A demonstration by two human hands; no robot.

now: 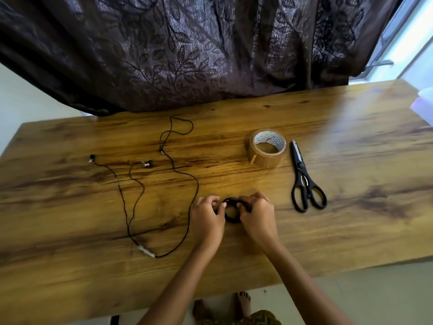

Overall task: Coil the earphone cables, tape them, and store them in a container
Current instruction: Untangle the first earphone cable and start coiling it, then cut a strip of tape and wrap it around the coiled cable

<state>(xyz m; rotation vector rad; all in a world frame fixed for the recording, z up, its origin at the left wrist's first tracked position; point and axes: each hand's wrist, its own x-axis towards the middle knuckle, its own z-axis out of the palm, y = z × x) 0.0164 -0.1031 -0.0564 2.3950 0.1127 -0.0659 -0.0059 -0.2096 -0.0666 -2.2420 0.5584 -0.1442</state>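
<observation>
Lettering runs round the white inner core of the tape roll point(267, 147), but it is too small and blurred to read. The roll of brown packing tape stands on its flat side on the wooden bench point(351, 219). Black scissors point(305, 181) lie closed just to its right, blades pointing away from the person. Both bare forearms reach in from the lower edge and meet near the middle of the bench. The left hand point(207, 215) and the right hand point(256, 213) sit knuckles up on either side of a small coil of black earphone cable point(230, 220), each with fingers curled, pinching its own side of the ring. Whether the coil rests on the wood or is just lifted cannot be told. A second pair of earphones point(146, 251) lies uncoiled to the left of the hands, its black cable wandering in loose loops, with two buds toward the far left and a silvery piece near the front edge. At the far right a pale lilac object point(421, 104) is cut off by the frame; what it is cannot be told. A dark leaf-patterned curtain point(187, 55) hangs behind the bench, and bare feet point(243, 301) show on the floor below its front edge.
</observation>
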